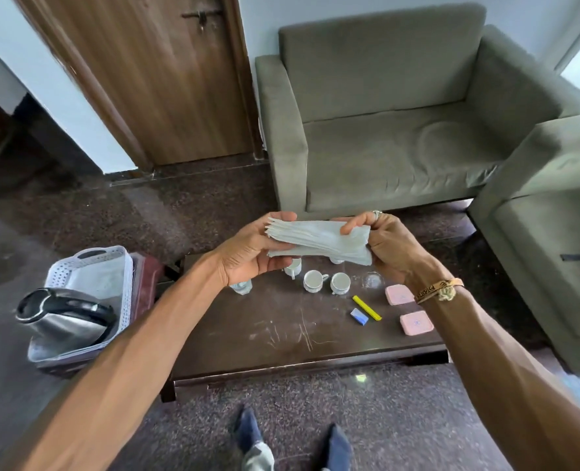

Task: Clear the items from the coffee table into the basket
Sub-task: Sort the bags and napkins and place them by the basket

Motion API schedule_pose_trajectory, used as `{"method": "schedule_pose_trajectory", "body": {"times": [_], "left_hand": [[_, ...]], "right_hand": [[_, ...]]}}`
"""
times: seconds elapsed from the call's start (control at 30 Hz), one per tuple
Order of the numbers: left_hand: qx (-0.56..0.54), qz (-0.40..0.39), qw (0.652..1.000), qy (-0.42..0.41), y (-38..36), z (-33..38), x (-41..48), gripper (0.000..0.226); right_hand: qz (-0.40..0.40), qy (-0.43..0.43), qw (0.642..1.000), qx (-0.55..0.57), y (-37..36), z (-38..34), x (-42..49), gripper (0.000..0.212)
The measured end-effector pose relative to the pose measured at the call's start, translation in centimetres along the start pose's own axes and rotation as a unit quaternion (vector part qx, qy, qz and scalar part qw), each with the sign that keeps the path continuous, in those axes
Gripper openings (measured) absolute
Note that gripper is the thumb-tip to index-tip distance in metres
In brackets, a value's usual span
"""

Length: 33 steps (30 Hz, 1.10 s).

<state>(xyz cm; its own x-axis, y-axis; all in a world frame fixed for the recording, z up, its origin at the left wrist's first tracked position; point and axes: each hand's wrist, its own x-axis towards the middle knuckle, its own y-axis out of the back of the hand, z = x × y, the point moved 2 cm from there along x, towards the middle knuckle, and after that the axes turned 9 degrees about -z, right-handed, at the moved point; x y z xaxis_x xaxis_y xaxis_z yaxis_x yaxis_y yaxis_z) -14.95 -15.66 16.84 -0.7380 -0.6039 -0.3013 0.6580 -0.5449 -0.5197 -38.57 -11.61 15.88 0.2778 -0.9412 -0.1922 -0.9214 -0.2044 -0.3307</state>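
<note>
Above the dark coffee table (281, 348), both hands hold a stack of white paper napkins (319, 239). My left hand (251, 253) grips its left end and my right hand (383, 246) pinches its right end. Below on the table stand three white cups (315, 281), (340, 283), (293, 266), a small glass (241, 287) and a clear glass (372, 278). Two pink square coasters (399, 295), (416, 322), a yellow stick (366, 308) and a small blue packet (359, 316) lie at the right. The white plastic basket (91, 263) sits left of the table and holds a steel kettle (64, 317).
A grey armchair (383, 130) stands behind the table and a second one (553, 232) at the right. A wooden door (152, 79) is at the back left. My feet (292, 443) stand on the speckled floor before the table's front edge.
</note>
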Motion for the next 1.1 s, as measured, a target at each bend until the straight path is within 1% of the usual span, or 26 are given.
{"method": "schedule_pose_trajectory", "body": {"times": [0.03,0.1,0.23,0.3,0.4,0.47,0.53,0.6,0.63,0.7,0.8,0.87,0.93,1.0,1.03,1.1], "left_hand": [[0.003,-0.001,1.000,0.003,0.0,0.0,0.1,0.049],[-0.005,0.004,1.000,-0.002,0.1,0.3,0.1,0.049],[-0.028,-0.005,0.999,-0.021,0.6,0.1,-0.1,0.037],[-0.055,-0.014,0.998,-0.028,0.9,-0.1,-0.2,0.032],[-0.133,-0.034,0.990,-0.020,1.1,-0.1,-0.6,0.026],[-0.159,-0.029,0.987,-0.006,1.1,-0.1,-0.7,0.028],[-0.100,0.019,0.995,-0.001,1.0,-0.3,-0.5,0.031],[-0.010,0.071,0.997,-0.005,0.9,-0.5,-0.2,0.020],[0.016,0.089,0.996,-0.010,0.8,-0.7,-0.1,0.020],[0.021,0.111,0.993,-0.024,0.8,-1.1,0.0,0.025],[0.019,0.133,0.989,-0.063,0.6,-1.2,0.1,0.028],[0.039,0.153,0.983,-0.088,0.4,-1.1,0.0,0.030],[0.068,0.179,0.975,-0.110,0.4,-1.0,0.0,0.032],[0.104,0.206,0.964,-0.133,0.3,-1.0,0.0,0.034],[0.123,0.217,0.957,-0.144,0.2,-0.9,0.0,0.034],[0.163,0.228,0.944,-0.172,-0.1,-0.9,0.1,0.033]], "right_hand": [[-0.001,0.006,1.000,0.001,-0.1,-0.1,0.0,0.058],[-0.008,0.009,1.000,0.009,-0.3,-0.1,0.0,0.056],[-0.005,0.005,1.000,0.007,-0.3,-0.3,-0.1,0.054],[-0.004,0.005,1.000,0.000,-0.2,-0.4,-0.1,0.055],[-0.007,0.011,1.000,-0.005,-0.3,-0.7,-0.3,0.058],[-0.015,0.011,1.000,-0.008,-0.3,-0.8,-0.4,0.057],[-0.023,0.007,1.000,-0.020,-0.4,-0.8,-0.6,0.056],[-0.031,0.005,0.999,-0.023,-0.4,-0.7,-0.7,0.055],[-0.038,0.004,0.999,-0.018,-0.3,-0.7,-0.8,0.055],[-0.056,0.003,0.998,0.014,-0.2,-0.6,-1.1,0.052],[-0.072,0.006,0.995,0.067,0.3,-0.1,-1.3,0.049],[-0.076,0.006,0.993,0.090,1.1,0.1,-1.4,0.047],[-0.082,0.000,0.991,0.102,1.9,0.1,-1.4,0.032],[-0.067,-0.013,0.993,0.092,2.2,-0.2,-1.4,0.015],[-0.042,-0.014,0.996,0.076,2.2,-0.3,-1.2,0.019],[0.044,-0.004,0.999,0.027,1.9,-0.3,-0.7,0.034]]}}
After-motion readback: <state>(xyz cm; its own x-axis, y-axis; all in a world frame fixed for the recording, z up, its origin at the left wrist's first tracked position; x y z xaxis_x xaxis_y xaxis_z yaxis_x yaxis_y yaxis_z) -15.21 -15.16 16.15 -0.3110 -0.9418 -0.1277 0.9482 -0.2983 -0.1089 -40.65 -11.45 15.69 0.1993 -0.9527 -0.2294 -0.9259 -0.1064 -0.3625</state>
